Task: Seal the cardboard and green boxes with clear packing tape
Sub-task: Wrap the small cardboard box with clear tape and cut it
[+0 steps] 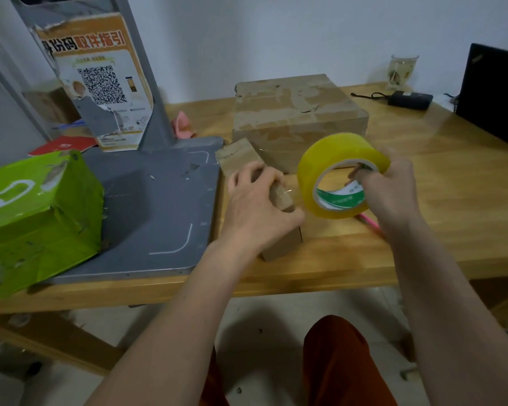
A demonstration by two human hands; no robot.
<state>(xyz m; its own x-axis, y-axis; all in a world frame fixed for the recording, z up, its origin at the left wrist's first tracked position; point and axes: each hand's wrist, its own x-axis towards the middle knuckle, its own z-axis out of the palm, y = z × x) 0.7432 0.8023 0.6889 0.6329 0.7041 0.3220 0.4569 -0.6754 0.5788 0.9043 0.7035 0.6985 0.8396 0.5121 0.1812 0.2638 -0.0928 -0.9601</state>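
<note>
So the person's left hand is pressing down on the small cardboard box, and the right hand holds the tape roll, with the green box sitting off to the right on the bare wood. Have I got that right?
Almost. The green box sits to the left, partly on the grey platform, not to the right on bare wood; the head view shows it. The rest holds: the left hand presses on the small cardboard box and the right hand holds the tape roll.

The torn poster (100,83) reads "取件指引" above a QR code; the grey mat (159,215) shows "30".
</note>
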